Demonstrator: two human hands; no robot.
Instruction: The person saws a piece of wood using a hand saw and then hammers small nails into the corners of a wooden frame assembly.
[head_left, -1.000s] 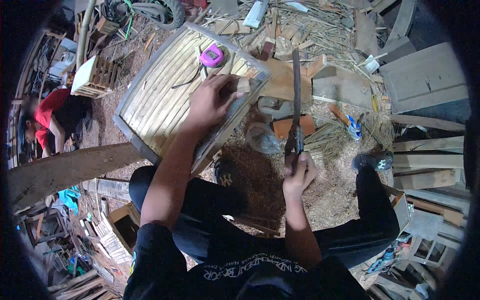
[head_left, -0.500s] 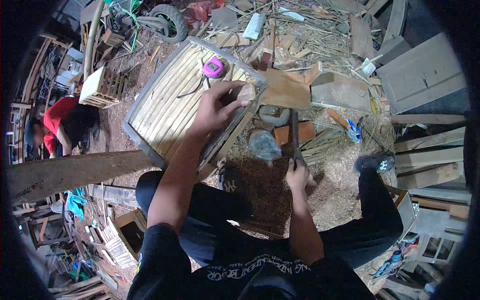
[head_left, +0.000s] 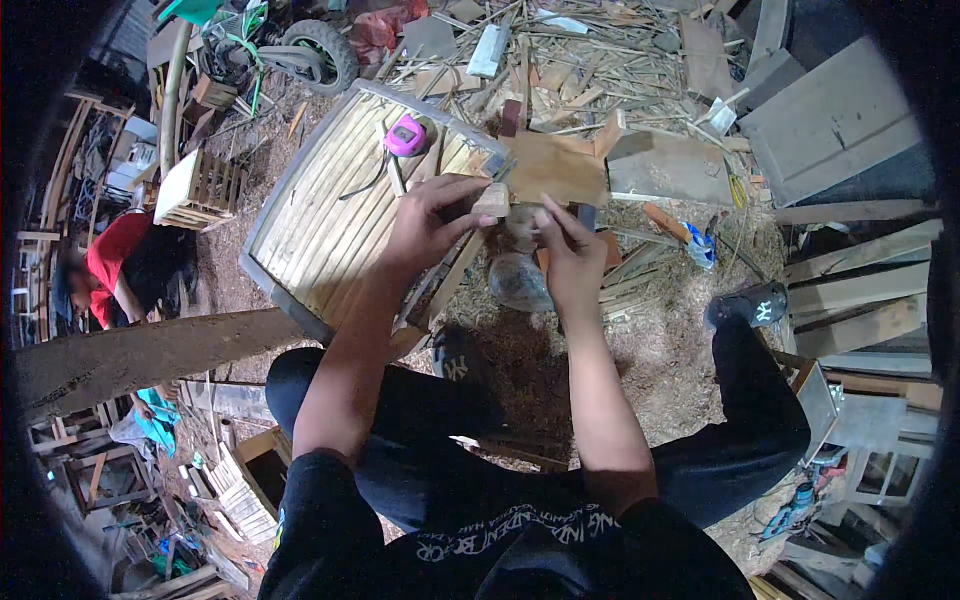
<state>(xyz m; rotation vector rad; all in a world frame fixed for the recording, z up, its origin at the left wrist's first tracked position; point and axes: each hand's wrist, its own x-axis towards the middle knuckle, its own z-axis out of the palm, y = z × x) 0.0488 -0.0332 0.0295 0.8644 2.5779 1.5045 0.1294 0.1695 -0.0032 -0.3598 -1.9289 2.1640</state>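
Viewing remotely, I record the left hand (head_left: 430, 222) pinching a small wooden block (head_left: 492, 202) at the right edge of the slatted panel (head_left: 320, 200); whether block and panel touch, I cannot tell. The right hand (head_left: 576, 262) is just beside the block, fingers bent; I cannot determine whether it grips anything. It partly covers an orange slab (head_left: 608, 244) and a dark strip (head_left: 587, 214), kind unidentified. Contents of the plastic bag (head_left: 518, 283) are indistinct.

Head-worn left fisheye, facing steeply down; wooden block (head_left: 492, 201) fairly near, just above mid-view; floor (head_left: 675, 355) farther off.
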